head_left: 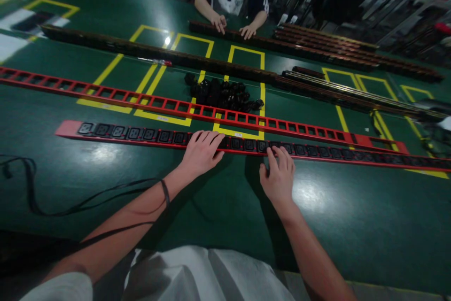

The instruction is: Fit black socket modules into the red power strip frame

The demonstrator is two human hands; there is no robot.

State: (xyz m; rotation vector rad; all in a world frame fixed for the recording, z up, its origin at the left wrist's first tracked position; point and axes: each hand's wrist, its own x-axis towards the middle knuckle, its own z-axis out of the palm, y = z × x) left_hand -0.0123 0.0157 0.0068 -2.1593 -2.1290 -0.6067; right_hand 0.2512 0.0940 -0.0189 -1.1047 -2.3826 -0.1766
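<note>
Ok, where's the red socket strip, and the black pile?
red socket strip (116, 131): head view, on a socket near its left end.
pile of black parts (221, 93): head view, middle of the heap.

I see one strip (243, 144): a long, narrow red bar lying flat on the green tabletop (352, 216). It runs from the left across to the right edge of my view, slanting slightly down to the right. Black sockets (164, 136) sit close together in one row along its face. Its left end is bare red.
</note>
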